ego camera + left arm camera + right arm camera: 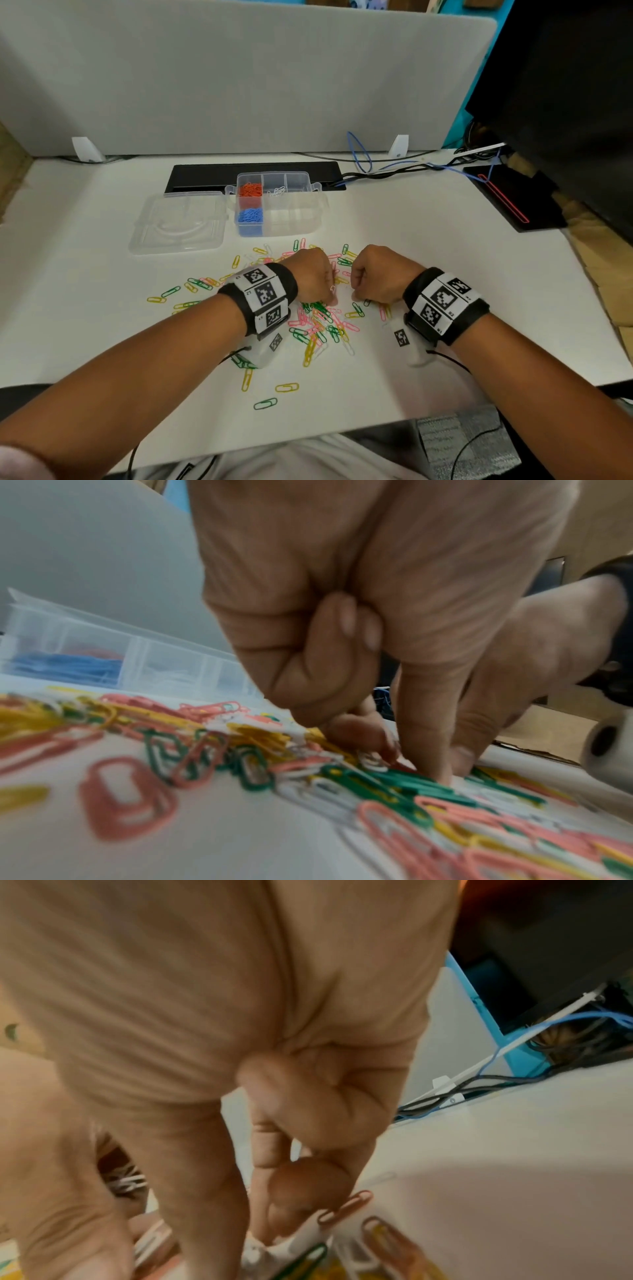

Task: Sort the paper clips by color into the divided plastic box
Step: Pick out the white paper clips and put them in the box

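Both hands work knuckles-up in the clip pile, fingers curled down to the table. On the left hand (313, 274) the ring and little fingers fold into the palm while thumb and forefinger reach into the clips (318, 322); a white clip (332, 290) sits at its fingertips, and more white ones show bunched inside the hand in the right wrist view, so it seems to be holding white clips. With the right hand (376, 279), thumb and forefinger tips meet over white clips on the table (445, 308); whether they actually pinch one I cannot tell, because that view is blurred.

Pink, green, yellow and white clips lie flat and scattered, their long axes pointing every way, thickest between and just near of the hands. Beyond the pile sits the box (308, 212), long side running left to right. Its far-left cell holds orange clips (250, 190), the near-left cell blue clips (250, 216), and the far middle cell a few white ones (277, 192). Its lid (178, 222) lies flat just left of it.
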